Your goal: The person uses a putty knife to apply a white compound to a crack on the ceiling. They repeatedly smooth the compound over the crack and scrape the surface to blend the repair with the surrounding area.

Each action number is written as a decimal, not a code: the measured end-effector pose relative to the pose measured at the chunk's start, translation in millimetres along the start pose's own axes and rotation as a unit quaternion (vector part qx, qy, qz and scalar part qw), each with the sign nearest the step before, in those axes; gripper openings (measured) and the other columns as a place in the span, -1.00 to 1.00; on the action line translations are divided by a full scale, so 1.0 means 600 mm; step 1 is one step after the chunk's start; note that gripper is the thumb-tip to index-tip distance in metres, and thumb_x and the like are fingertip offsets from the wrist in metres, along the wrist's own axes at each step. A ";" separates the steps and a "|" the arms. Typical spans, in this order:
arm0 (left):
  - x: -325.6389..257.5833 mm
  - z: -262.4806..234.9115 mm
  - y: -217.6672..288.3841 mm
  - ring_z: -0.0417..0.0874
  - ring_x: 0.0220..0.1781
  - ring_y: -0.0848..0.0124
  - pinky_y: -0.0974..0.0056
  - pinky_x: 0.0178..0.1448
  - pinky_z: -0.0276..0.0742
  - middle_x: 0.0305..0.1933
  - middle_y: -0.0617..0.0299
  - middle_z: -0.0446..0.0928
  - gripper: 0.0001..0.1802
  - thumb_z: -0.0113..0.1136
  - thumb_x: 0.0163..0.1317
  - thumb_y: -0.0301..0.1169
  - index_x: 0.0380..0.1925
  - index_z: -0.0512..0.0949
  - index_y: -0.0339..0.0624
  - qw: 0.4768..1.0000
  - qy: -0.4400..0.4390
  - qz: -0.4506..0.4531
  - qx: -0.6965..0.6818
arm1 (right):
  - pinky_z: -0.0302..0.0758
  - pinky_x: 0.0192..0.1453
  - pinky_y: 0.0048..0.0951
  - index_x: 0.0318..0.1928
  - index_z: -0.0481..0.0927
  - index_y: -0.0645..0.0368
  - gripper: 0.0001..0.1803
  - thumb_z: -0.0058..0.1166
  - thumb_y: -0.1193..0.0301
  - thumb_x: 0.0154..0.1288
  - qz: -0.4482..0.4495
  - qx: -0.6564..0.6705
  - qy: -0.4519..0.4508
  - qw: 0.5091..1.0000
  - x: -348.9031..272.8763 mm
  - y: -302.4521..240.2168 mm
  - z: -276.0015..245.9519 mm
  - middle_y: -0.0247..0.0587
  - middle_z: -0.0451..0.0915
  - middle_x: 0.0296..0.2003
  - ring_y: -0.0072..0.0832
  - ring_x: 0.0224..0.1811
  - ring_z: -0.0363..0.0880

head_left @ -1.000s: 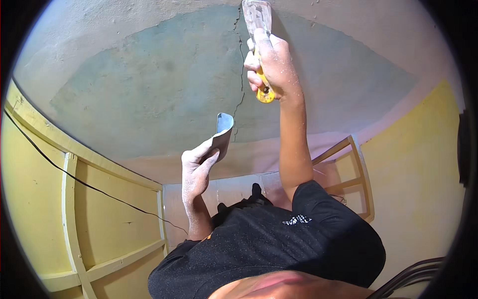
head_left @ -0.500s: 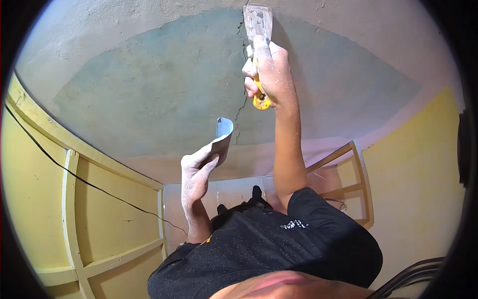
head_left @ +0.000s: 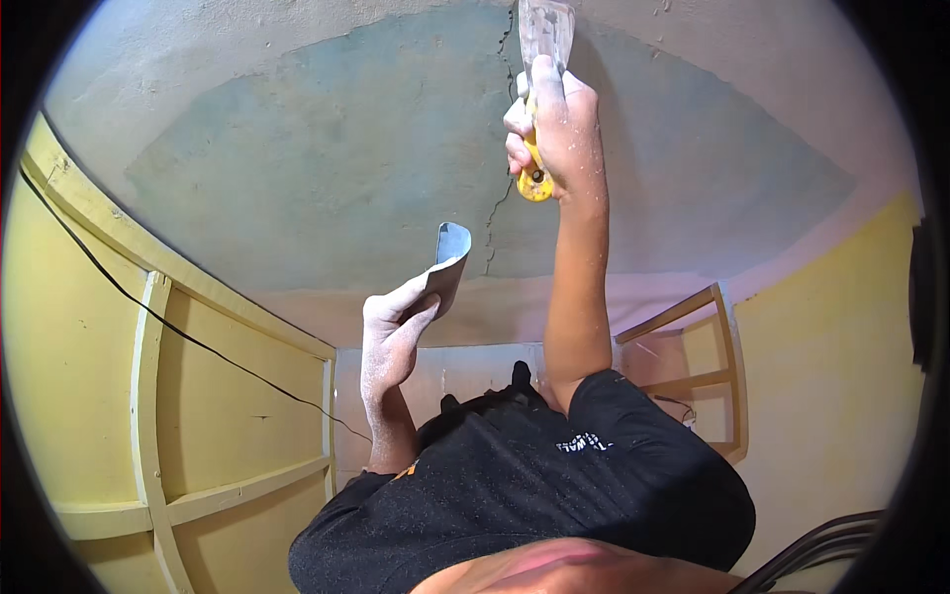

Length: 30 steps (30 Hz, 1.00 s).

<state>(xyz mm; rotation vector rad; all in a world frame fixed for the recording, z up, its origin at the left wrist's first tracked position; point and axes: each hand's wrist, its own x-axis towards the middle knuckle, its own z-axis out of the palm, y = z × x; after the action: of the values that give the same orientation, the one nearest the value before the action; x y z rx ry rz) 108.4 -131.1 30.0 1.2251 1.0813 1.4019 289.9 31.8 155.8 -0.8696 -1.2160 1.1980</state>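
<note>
Not much has changed in the last second. The right hand point(head_left: 554, 124) has only nudged the blade a touch along the crack, dipping back and then pushing out again. The left hand point(head_left: 394, 332) hasn't really budged. I read that as short working strokes on one spot, not a move to a new one.

Closest in is the black T-shirt point(head_left: 554, 495), with both forearms going up from it, dusted white. The left hand's fingers are pinched narrow around the lower edge of a thin grey curled sheet point(head_left: 450, 252). It could be sandpaper or some flexible scraper, I can't tell which. It sticks up past the fingertips, hangs free and is well short of the ceiling.

Further out, the right hand's fingers are wrapped tight around the yellow-handled, wide metal putty knife point(head_left: 544, 35). The index finger is laid forward along the handle towards the blade. The round yellow butt end pokes out just below the heel of the hand. The blade sits just beyond the fingertips, up against the ceiling, and it's smeared with pale, crusty filler, so it looks well used.

Beyond the fingers is the rough blue-green ceiling patch point(head_left: 327, 168). A thin dark crack point(head_left: 492, 213) runs from the blade down past the wrist towards the sheet. Well off to the left-hand side there's a yellow wall with pale timber framing point(head_left: 79, 376), and a black cable point(head_left: 198, 342) is strung across it.
</note>
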 end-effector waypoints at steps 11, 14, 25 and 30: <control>0.013 -0.015 -0.002 0.62 0.00 0.47 0.35 0.22 0.46 -0.04 0.15 0.69 -0.55 0.12 0.20 -0.70 0.14 0.59 -0.43 0.999 -0.039 0.020 0.014 | 0.33 -0.76 -0.43 -0.33 0.32 0.20 -0.54 -0.20 0.05 0.59 -0.017 0.012 -0.015 1.000 0.008 0.019 0.024 -0.32 0.29 -0.70 -0.55 -0.84 0.25; 0.012 -0.019 -0.014 0.63 0.00 0.45 0.35 0.24 0.45 -0.03 0.13 0.69 -0.54 0.10 0.19 -0.71 0.14 0.58 -0.43 0.999 -0.034 0.018 0.018 | 0.33 -0.76 -0.44 -0.33 0.34 0.20 -0.54 -0.20 0.05 0.59 -0.020 -0.001 -0.001 1.000 0.007 0.023 0.032 -0.31 0.29 -0.71 -0.55 -0.84 0.26; 0.008 -0.013 0.009 0.59 -0.02 0.51 0.38 0.21 0.42 -0.07 0.19 0.67 -0.52 0.09 0.16 -0.71 0.13 0.59 -0.44 0.999 -0.022 0.020 0.027 | 0.35 -0.76 -0.42 -0.33 0.32 0.19 -0.52 -0.21 0.03 0.60 -0.002 0.016 -0.018 1.000 0.000 0.023 0.019 -0.32 0.31 -0.69 -0.56 -0.83 0.27; 0.008 -0.017 0.004 0.60 -0.02 0.49 0.38 0.21 0.43 -0.06 0.17 0.68 -0.49 0.10 0.11 -0.73 0.14 0.59 -0.44 0.999 -0.028 0.021 0.025 | 0.34 -0.76 -0.44 -0.32 0.33 0.20 -0.52 -0.22 0.03 0.60 -0.019 0.015 -0.024 0.999 0.011 0.019 0.036 -0.33 0.30 -0.69 -0.56 -0.83 0.28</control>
<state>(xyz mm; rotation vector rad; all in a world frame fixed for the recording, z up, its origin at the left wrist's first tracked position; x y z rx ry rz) 97.6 -126.9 32.1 1.3237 1.0625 1.3714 265.9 38.3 150.7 -0.7957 -1.2451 1.2093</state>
